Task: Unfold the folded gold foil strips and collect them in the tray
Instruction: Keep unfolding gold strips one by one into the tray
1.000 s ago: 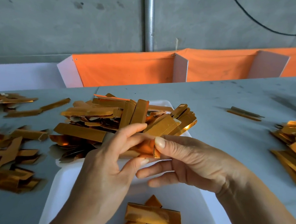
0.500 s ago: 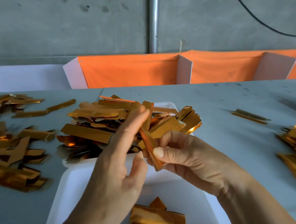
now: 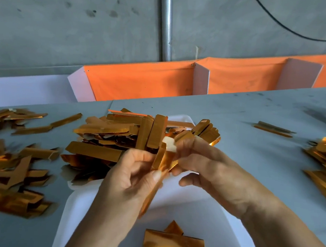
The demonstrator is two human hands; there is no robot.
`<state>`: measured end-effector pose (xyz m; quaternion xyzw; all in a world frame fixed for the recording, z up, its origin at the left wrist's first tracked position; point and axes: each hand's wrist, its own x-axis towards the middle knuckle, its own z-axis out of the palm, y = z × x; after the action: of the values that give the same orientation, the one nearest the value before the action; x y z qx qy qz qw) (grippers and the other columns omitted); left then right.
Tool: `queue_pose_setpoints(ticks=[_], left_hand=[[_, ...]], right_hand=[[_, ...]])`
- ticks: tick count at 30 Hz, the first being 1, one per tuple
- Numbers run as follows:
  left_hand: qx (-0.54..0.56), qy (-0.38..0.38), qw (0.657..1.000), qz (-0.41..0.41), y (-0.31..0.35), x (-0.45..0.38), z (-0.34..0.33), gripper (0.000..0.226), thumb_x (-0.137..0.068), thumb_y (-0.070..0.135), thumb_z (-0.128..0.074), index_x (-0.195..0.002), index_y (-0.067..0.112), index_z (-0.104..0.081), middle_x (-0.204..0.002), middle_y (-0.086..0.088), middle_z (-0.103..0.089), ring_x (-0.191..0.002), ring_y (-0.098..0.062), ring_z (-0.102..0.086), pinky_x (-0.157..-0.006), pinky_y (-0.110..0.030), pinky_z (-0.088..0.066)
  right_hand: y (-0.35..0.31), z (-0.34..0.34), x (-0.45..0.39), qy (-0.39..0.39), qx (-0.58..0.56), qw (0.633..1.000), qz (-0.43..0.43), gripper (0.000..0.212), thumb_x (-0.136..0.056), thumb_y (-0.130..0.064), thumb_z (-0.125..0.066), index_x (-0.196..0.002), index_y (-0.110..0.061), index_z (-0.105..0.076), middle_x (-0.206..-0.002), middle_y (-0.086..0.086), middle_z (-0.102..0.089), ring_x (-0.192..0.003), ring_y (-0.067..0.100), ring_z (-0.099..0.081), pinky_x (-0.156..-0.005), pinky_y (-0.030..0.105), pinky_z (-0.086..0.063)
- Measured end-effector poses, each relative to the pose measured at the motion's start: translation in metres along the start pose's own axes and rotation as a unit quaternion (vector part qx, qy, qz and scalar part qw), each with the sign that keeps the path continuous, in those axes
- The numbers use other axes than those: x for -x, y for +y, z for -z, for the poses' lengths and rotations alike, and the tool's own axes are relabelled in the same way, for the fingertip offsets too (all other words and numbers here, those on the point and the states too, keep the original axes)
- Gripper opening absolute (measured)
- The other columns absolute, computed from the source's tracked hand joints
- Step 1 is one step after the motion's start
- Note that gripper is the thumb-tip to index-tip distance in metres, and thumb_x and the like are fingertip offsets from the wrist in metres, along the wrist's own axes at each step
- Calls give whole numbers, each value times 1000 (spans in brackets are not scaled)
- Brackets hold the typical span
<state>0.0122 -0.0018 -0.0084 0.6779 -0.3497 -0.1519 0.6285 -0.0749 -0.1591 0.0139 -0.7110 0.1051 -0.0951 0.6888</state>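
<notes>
Both hands hold one gold foil strip [image 3: 160, 161] above the white tray [image 3: 87, 205]. My left hand [image 3: 127, 178] pinches its lower part between thumb and fingers, and the strip's tail hangs down past the palm. My right hand [image 3: 203, 164] pinches the upper end, where a white underside shows. A heap of gold strips [image 3: 119, 135] lies over the tray's far end. Two flat strips [image 3: 173, 243] lie crossed in the tray's near part.
Loose gold strips [image 3: 10, 170] cover the grey table at the left, and another pile [image 3: 325, 163] sits at the right edge. A single strip [image 3: 273, 128] lies far right. Orange cloth bins [image 3: 142, 81] with white dividers stand behind the table.
The strip has turned more upright between my hands and its fold has opened, showing white at the top. My left fingers have curled round it. The view has shifted slightly.
</notes>
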Motion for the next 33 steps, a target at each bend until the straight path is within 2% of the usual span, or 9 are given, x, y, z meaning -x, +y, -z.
queue_pose_setpoints(ticks=[4,6,8,10,14,18,21,25,33], left_hand=[[-86,-29,995,-33,1,2,-3,22,-90,27,-55,-111,33,-60,-96,15,-72,-90,-5,-69,-74,-19,-54],[-129,-18,990,-51,1,3,-2,29,-91,43,-48,-119,40,-58,-99,18,-70,-93,0,-66,-79,-20,-54],[-171,0,983,-65,3,5,-4,45,-80,58,-45,-123,50,-51,-99,21,-68,-95,5,-63,-79,-12,-51],[-221,20,972,-82,4,5,-8,49,-72,60,-46,-121,60,-43,-97,26,-64,-94,4,-61,-75,-3,-45],[-272,67,954,-110,-2,3,-9,54,-77,46,-48,-131,40,-49,-95,26,-60,-92,-3,-61,-73,-2,-41],[-292,83,945,-117,-4,2,-9,56,-77,44,-50,-132,33,-51,-102,19,-65,-94,-2,-61,-73,2,-39],[-296,80,945,-118,-3,2,-11,53,-78,42,-52,-130,32,-54,-95,26,-61,-90,3,-60,-73,4,-38],[-294,66,945,-125,-4,3,-10,44,-84,25,-64,-126,32,-57,-90,31,-59,-94,16,-54,-70,5,-37],[-255,56,958,-118,-3,2,-10,43,-82,42,-46,-124,40,-52,-93,27,-63,-90,11,-58,-70,1,-42]], right_hand=[[-3,0,0,12,-40,999,5,28,-75,-44,-66,-84,-17,-66,-78,2,-66,-65,11,-56,-57,21,-46],[-3,1,0,4,-59,998,2,23,-82,-35,-62,-83,-12,-65,-71,0,-64,-58,10,-55,-54,19,-46],[-3,2,0,12,-70,997,1,14,-91,-21,-57,-88,-8,-62,-66,2,-64,-54,11,-57,-52,18,-47],[-3,0,0,40,-65,997,17,8,-92,-15,-59,-92,-7,-59,-67,4,-64,-55,15,-60,-52,20,-49],[-4,-9,2,85,35,993,80,10,-88,-16,-64,-85,-9,-59,-79,3,-65,-62,17,-66,-57,23,-53],[-5,-15,1,93,137,985,51,7,-85,-20,-69,-87,-20,-62,-79,0,-68,-68,12,-68,-63,28,-58],[-6,-15,1,96,188,977,37,11,-84,-23,-70,-84,-25,-60,-74,-4,-68,-66,9,-68,-65,26,-59],[-7,-8,1,49,112,992,14,10,-84,-18,-71,-82,-14,-62,-69,-1,-68,-66,10,-67,-63,24,-55],[-7,-4,1,19,80,997,2,6,-86,-10,-68,-82,-14,-64,-75,-2,-68,-66,8,-67,-62,18,-52]])
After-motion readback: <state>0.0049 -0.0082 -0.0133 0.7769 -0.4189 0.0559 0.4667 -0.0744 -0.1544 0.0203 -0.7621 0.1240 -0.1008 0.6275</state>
